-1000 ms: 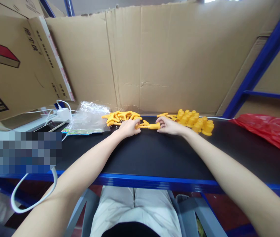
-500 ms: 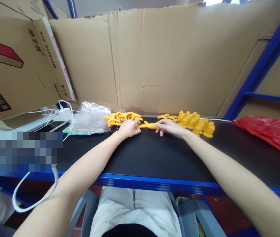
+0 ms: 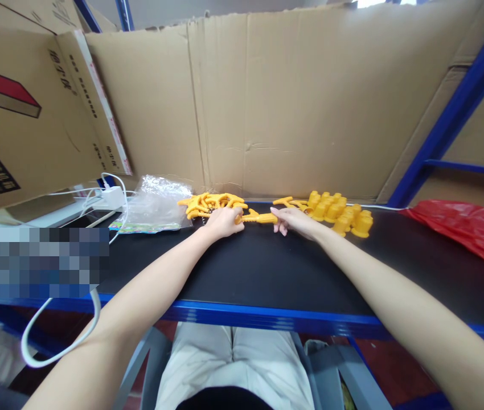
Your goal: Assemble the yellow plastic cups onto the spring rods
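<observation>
A yellow plastic piece (image 3: 259,218) with a ribbed stem and a small side prong lies level between my two hands, just above or on the black tabletop (image 3: 242,267). My left hand (image 3: 225,222) is closed round its left end, hiding that part. At the right end, the thumb and index finger of my right hand (image 3: 294,221) pinch the tip, while the other fingers curl below. Right behind my left hand is a heap of yellow branched pieces (image 3: 212,202) with bits of dark chain among them.
Yellow cup-shaped pieces (image 3: 331,208) stand grouped beyond my right hand, beside a few branched yellow pieces (image 3: 287,201). A clear plastic bag (image 3: 156,199) and a white charger with cables (image 3: 113,197) lie left. Red plastic (image 3: 464,228) sits right; a cardboard wall (image 3: 293,102) closes the back.
My right hand's fingertips have shifted slightly right along the piece, so more of its right end shows. My left hand stays in place.
</observation>
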`<state>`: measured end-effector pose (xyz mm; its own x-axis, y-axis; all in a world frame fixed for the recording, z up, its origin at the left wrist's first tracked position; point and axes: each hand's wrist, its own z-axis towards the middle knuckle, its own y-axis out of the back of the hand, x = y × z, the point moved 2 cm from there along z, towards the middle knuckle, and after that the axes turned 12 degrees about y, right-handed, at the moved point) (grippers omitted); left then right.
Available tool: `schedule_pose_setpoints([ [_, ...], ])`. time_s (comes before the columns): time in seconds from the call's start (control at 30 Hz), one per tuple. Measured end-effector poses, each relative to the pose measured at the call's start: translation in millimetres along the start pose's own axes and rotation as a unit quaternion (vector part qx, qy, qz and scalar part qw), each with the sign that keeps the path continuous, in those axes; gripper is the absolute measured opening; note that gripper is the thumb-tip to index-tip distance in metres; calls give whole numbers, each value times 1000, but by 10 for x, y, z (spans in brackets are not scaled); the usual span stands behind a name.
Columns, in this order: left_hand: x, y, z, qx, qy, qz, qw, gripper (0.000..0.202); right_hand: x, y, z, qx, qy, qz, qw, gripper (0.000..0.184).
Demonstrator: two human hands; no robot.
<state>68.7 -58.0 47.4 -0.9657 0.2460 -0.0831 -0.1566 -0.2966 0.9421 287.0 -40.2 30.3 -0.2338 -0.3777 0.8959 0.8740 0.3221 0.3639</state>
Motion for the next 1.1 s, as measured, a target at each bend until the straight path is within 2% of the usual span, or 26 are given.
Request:
schedule_pose_setpoints([
  [0.1,4,-10,7,-5,0,6,1000,31,-6,19,-1,3,-9,8,1000,44],
  [0.2,9,-20,18,-1,3,10,1000,30,21,50,-34,46,-8,47,998,35],
  [0.3,5,-23,19,-4,4,12,1000,30,48,85,-73,80,-8,81,993,43],
  [0.37,-2,-21,12,-9,2,12,1000,30,54,96,-80,86,-10,86,993,40],
  [0.47,-10,-16,-1,-10,0,11,1000,30,51,84,-64,80,-23,63,995,34],
  [0.7,-6,-9,0,-8,2,7,1000,29,75,15,-41,38,-64,-14,997,54],
  [0.93,0,-22,20,-7,3,0,1000,30,86,10,-33,30,-96,-10,995,57],
  [1.0,-1,-26,25,-5,4,0,1000,31,100,32,-51,49,-106,22,993,54],
  [1.1,-7,-29,28,-2,6,1,1000,31,118,85,-93,76,-96,57,991,37],
])
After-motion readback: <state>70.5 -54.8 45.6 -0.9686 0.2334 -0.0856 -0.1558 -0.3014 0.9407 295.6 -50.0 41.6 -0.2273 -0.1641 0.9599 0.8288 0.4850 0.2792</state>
